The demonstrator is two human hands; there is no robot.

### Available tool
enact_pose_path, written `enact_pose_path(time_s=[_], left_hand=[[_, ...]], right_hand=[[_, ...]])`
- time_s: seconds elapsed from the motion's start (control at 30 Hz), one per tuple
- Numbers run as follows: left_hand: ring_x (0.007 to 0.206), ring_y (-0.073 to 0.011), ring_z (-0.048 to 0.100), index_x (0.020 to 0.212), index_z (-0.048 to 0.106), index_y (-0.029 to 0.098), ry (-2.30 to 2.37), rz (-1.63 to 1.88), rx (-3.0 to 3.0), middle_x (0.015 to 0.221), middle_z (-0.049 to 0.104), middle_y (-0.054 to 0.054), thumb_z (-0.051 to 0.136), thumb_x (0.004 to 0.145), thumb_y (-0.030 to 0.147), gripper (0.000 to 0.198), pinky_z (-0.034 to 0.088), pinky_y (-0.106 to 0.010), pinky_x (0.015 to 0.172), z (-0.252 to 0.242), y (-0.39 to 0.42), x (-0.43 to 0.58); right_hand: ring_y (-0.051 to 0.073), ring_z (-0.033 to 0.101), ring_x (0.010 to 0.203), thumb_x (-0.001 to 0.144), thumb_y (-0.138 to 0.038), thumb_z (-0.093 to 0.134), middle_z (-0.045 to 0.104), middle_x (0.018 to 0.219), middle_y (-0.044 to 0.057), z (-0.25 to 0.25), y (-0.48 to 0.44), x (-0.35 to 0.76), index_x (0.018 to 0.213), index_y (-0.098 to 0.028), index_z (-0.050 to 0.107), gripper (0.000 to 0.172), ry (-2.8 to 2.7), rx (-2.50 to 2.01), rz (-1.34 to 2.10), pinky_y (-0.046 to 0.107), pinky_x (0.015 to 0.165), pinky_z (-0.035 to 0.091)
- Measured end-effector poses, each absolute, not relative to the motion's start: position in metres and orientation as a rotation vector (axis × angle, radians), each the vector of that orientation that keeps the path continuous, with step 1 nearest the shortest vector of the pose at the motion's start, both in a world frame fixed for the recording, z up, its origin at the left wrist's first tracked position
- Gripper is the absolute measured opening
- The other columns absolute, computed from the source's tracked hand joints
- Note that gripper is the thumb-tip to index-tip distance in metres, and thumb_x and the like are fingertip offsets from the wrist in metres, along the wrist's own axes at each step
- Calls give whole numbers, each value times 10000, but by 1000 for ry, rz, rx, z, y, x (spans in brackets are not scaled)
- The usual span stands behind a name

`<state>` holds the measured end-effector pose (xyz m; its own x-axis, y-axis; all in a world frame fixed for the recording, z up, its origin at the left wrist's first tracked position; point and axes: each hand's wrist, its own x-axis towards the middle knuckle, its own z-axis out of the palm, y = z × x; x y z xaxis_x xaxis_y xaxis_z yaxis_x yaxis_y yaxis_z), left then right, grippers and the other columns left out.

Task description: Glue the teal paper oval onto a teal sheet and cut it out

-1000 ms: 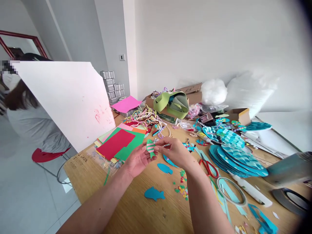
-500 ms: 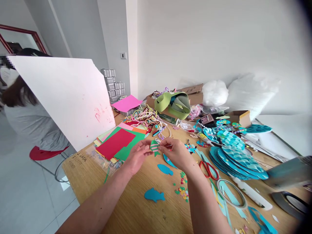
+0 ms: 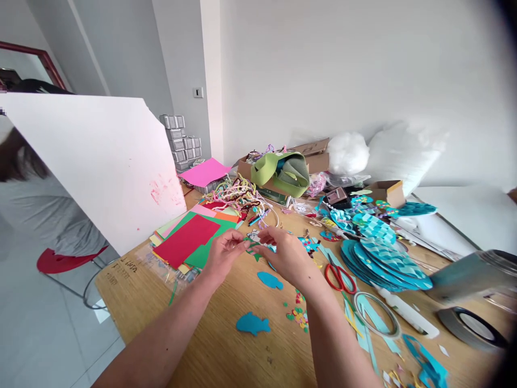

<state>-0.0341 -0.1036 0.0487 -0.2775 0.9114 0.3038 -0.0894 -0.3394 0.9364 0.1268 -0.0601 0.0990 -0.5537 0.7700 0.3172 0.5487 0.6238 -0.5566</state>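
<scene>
Pinching the flat green felt-like fish cutout at frame centre with left hand and right hand, you're apparently adjusting it; the next move needs a light grip

Green cutout partly hidden by fingers, seated person half behind white board, tabletop cropped below

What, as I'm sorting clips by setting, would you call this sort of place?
Probably a craft room or small workshop: the wooden table is strewn with making supplies, notably coloured sheets, red-handled scissors and a blue fish cut-out.
</scene>
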Motion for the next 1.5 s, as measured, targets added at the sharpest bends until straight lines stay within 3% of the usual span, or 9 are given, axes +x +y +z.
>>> enact_pose_path(time_s=[0.17,0.43,0.53,0.73,0.93,1.13,1.27,1.4,1.5], left_hand=[[681,-110,512,704,623,166,1030,1756,1107,678,571,30,769,688,273,182,396,-240,674,48,-99,-32],[710,-119,547,730,652,166,976,1789,1025,703,611,19,788,660,280,190,413,-241,707,59,-87,-16],[726,-118,554,823,658,176,950,1773,1048,770,623,9,772,683,308,224,426,-241,713,69,-77,-6],[869,-186,606,901,665,171,1004,1534,1303,880,672,-56,706,740,342,239,452,-295,792,86,-26,12],[891,-236,649,902,673,196,964,1322,1548,886,709,-82,666,768,262,149,468,-341,802,71,29,52],[894,-251,659,1023,663,205,871,1108,1689,922,717,-91,628,799,270,236,468,-352,793,46,61,76],[890,-240,639,1029,671,218,794,1099,1728,887,718,-61,632,800,293,244,440,-346,853,37,76,76],[885,-252,631,1043,659,220,801,1088,1721,814,714,-47,591,814,215,239,414,-373,911,36,81,77],[992,-280,586,1058,663,217,832,1153,1836,878,702,-67,575,779,131,305,351,-402,993,42,78,75]], right_hand=[[157,613,670,817,-237,636,683,725,12,102,-59,126,778,-196,631,56,-2278,-1062,616,251,605,392],[150,591,643,830,-262,573,677,712,15,112,-59,136,744,-194,625,121,-2164,-1045,635,249,593,384],[141,566,625,836,-300,557,658,694,11,117,-50,160,724,-188,604,165,-2098,-1027,602,252,589,384],[168,570,599,803,-454,557,659,672,38,111,-15,236,759,-183,590,277,-1711,-1253,479,277,563,396],[185,579,568,801,-405,535,659,632,35,80,9,268,746,-202,599,220,-1750,-1469,222,289,559,392],[206,633,686,804,-298,501,707,772,61,56,22,267,804,-201,631,162,-1860,-1505,215,296,620,424],[208,637,712,817,-317,509,710,787,62,58,29,259,814,-197,632,171,-1820,-1530,201,289,630,428],[212,637,732,843,-359,514,707,796,62,56,32,246,827,-194,629,201,-1670,-1527,163,292,646,437],[213,640,777,858,-356,511,705,836,58,45,29,243,859,-195,627,198,-1642,-1487,144,303,696,449]])
